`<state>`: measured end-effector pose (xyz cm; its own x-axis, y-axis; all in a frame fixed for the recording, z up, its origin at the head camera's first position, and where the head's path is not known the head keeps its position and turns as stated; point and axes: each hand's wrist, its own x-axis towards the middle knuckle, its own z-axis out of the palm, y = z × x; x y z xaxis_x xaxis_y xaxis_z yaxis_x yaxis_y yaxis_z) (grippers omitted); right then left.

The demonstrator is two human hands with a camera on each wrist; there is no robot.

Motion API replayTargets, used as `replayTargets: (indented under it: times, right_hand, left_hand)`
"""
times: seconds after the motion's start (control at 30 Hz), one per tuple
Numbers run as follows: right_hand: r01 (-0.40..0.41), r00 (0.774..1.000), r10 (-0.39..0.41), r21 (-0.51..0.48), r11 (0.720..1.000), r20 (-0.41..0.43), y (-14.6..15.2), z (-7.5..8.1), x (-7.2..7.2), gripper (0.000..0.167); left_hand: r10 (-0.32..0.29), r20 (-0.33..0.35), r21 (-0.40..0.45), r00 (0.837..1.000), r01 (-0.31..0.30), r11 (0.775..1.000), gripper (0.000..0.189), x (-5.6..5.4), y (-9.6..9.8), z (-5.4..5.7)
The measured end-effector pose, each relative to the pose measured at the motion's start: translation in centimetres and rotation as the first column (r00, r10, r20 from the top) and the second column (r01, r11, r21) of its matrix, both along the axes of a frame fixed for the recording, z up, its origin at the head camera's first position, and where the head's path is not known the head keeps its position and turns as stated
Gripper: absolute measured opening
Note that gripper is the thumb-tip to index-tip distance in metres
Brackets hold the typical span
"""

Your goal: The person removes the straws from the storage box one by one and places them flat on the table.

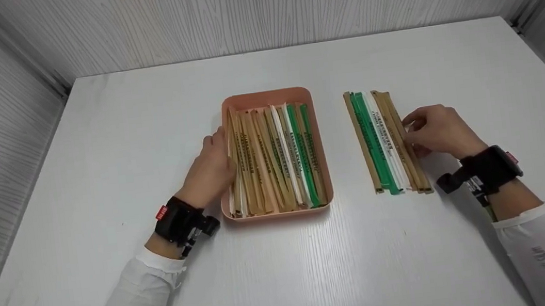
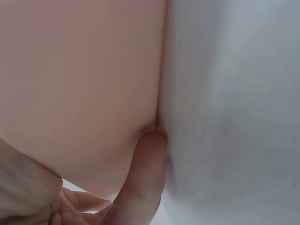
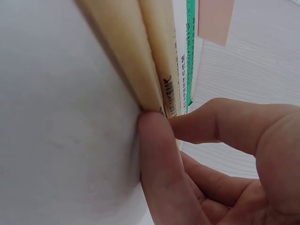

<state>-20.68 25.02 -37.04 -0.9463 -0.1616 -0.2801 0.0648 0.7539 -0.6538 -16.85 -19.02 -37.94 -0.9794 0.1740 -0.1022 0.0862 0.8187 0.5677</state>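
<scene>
A pink rectangular tray (image 1: 280, 215) holds a row of long, thin paper-wrapped straws (image 1: 268, 164) in brown, white and green. My left hand (image 1: 209, 168) grips the tray's left side; up close in the left wrist view, one fingertip (image 2: 152, 140) touches the foot of the tray's wall (image 2: 84, 70). To the right of the tray, more wrapped straws (image 1: 380, 145) lie side by side on the table. My right hand (image 1: 438, 130) is at their right edge, thumb and a finger pinching the outermost brown wrapped straw (image 3: 122, 51). Its lettering partly shows in the right wrist view.
All of this lies on a white table (image 1: 287, 271). Grey wood-grain panels (image 1: 255, 9) rise at the back and both sides. A strip of table separates the tray from the loose group. Each wrist wears a black camera band (image 1: 493, 172).
</scene>
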Motion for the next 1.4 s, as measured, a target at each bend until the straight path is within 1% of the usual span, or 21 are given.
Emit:
replayTargets:
  times: [0.27, 0.4, 0.5, 0.6, 0.67, 0.77, 0.93, 1.03, 1.17, 1.3, 1.4]
  right_hand:
    - [-0.008, 1.0, 0.008, -0.018, 1.0, 0.013, 0.0, 0.0, -0.1, 0.045]
    - [-0.005, 1.0, 0.006, -0.043, 0.999, 0.02, 0.3, 0.6, 0.0, 0.048]
    - [-0.005, 1.0, 0.004, -0.057, 0.998, -0.025, 0.1, 1.5, 0.3, 0.047]
    - [-0.019, 0.994, 0.011, -0.075, 0.997, -0.107, -0.9, 2.5, 0.7, 0.044]
    - [-0.041, 0.986, 0.028, -0.078, 0.996, -0.165, -2.2, 3.2, 0.9, 0.041]
    - [-0.089, 0.973, 0.068, -0.088, 0.992, -0.223, -5.0, 4.4, 0.7, 0.037]
    - [-0.188, 0.942, 0.156, -0.082, 0.979, -0.298, -10.5, 6.5, -0.6, 0.034]
    - [-0.264, 0.916, 0.232, -0.056, 0.963, -0.328, -13.8, 7.1, -1.3, 0.032]
    - [-0.356, 0.879, 0.338, 0.01, 0.934, -0.337, -17.9, 7.4, -1.9, 0.032]
    - [-0.399, 0.866, 0.402, 0.073, 0.914, -0.298, -21.5, 6.9, -2.3, 0.033]
    - [-0.429, 0.855, 0.448, 0.128, 0.894, -0.26, -23.7, 6.1, -2.6, 0.033]
  left_hand:
    - [-0.005, 0.001, -0.009, 1.0, 0.005, 1.0, 0.07, 0.1, -0.1, 0.1]
    - [-0.006, 0.001, -0.019, 1.0, 0.006, 1.0, 0.07, 0.0, -0.1, 0.1]
    - [-0.002, 0.012, -0.022, 1.0, 0.002, 1.0, 0.069, 0.0, -0.1, 0.0]
    - [0.003, 0.023, -0.019, 1.0, -0.002, 1.0, 0.069, 0.1, 0.0, -0.1]
    - [0.005, 0.033, -0.014, 0.999, -0.004, 1.0, 0.07, 0.3, 0.0, -0.2]
    - [0.009, 0.036, -0.018, 0.999, -0.009, 1.0, 0.07, 0.4, 0.0, -0.2]
    - [0.011, 0.014, -0.018, 1.0, -0.01, 1.0, 0.07, 0.2, 0.1, 0.0]
    - [0.01, 0.012, -0.012, 1.0, -0.01, 1.0, 0.07, 0.1, 0.1, 0.1]
    - [0.019, 0.02, -0.013, 1.0, -0.018, 1.0, 0.069, 0.0, 0.1, 0.2]
    - [0.022, 0.025, -0.015, 0.999, -0.021, 1.0, 0.069, 0.0, 0.0, 0.1]
    - [0.006, 0.006, -0.036, 1.0, -0.006, 0.999, 0.068, 0.0, 0.0, 0.1]
